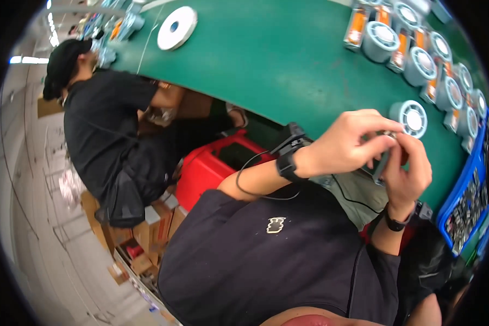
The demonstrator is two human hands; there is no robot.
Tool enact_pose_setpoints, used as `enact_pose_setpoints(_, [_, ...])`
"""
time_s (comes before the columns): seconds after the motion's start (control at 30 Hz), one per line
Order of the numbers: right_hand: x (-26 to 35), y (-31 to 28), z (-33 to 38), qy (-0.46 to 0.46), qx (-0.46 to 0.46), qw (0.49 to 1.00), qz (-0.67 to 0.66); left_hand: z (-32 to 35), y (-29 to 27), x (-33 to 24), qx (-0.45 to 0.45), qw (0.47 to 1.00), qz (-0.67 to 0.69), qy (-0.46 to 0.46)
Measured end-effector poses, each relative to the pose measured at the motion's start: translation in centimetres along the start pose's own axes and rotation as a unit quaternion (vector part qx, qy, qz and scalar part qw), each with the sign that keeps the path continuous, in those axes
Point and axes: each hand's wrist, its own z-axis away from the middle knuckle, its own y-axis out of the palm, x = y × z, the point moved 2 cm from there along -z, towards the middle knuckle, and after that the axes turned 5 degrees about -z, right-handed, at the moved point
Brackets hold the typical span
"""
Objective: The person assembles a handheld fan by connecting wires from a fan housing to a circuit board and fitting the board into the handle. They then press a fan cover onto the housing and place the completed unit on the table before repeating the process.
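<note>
1. Co-worker in black cap and black shirt, seated at the left edge of the green worktop, arms tucked under its rim; what those hands hold can't be made out.
2. Cardboard boxes on the floor below that person, some open.
3. White tape roll lies flat near the far left corner of the worktop, well apart from everything else on it.
4. Red bin sits under the worktop edge, between the co-worker and the wearer.
5. Left hand, black wrist strap with a cable running off it, is curled tight: fingertips pinch a small dark part from above.
6. Right hand, black watch on the wrist, is closed on the same part from the right and below. Both hands touch each other over it, just off the worktop's near edge. Part is mostly covered; kind can't be told.
7. Round grey fan unit on the worktop just behind the hands.
8. Row of matching grey fan units with orange pieces runs along the right edge, far corner to near.
9. Blue crate at the near right corner, holding small dark parts.
</note>
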Motion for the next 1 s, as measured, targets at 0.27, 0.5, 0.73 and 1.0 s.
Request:
enact_pose_setpoints(0.27, [-2.6,-0.4,0.2,0.125,0.093,0.980,-0.125,-0.1,-1.1,0.8,0.045,0.998,0.029,-0.036])
enact_pose_setpoints(0.5, [-3.9,-0.7,1.9,0.203,0.074,0.951,-0.220,-0.1,-1.4,1.2,0.113,0.992,0.002,-0.061])
enact_pose_setpoints(0.73, [-3.5,-2.0,1.9,0.275,0.065,0.920,-0.271,-0.6,-2.4,0.8,0.039,0.971,-0.203,0.120])
enact_pose_setpoints(1.0, [-0.8,-0.3,-1.1,0.228,0.109,0.902,-0.350,-0.8,-4.1,0.0,0.010,0.903,-0.367,0.224])
